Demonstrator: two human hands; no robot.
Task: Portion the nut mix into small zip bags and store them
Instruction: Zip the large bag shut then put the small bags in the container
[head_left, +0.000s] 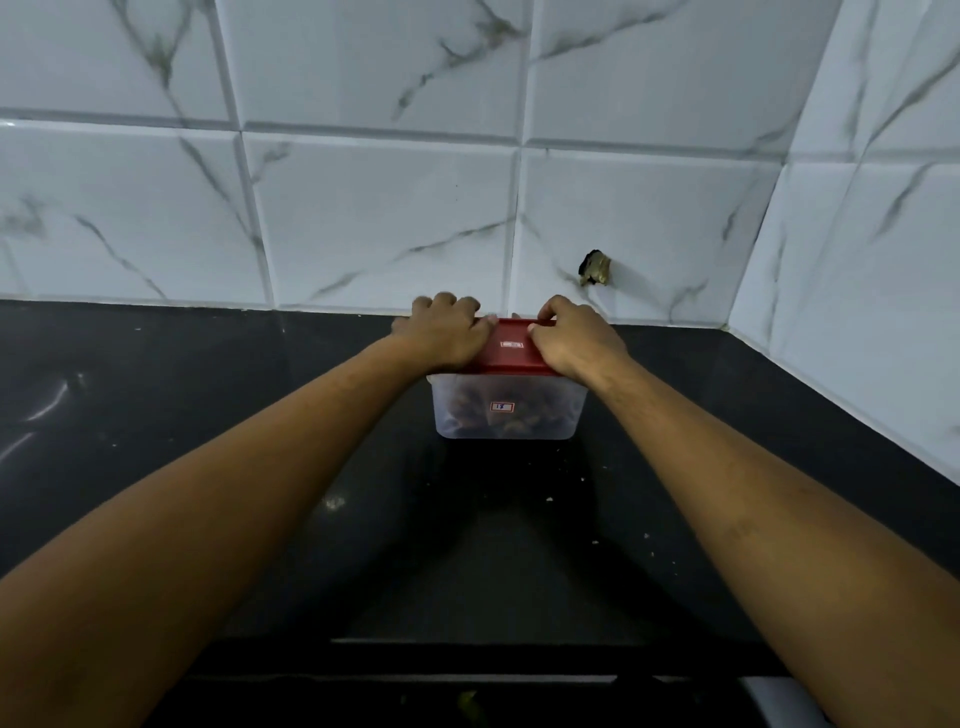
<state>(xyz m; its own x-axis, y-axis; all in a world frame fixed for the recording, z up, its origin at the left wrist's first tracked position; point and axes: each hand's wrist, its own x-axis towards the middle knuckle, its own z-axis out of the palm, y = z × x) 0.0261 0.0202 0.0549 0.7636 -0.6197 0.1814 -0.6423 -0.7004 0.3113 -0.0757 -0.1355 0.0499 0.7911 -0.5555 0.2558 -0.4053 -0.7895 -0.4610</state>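
The nut container (506, 415) stands upright on the worktop (208, 415), its long axis parallel to the tiled wall (363, 208). The left hand (447, 332) and right hand (571, 340) grip the ends of its red lid (511, 361).

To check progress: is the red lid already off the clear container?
No, the red lid sits on the clear container, gripped by the left hand and the right hand.

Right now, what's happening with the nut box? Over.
Left hand, right hand both grip red lid. Clear nut container on black countertop, lid on. Nothing blocking.
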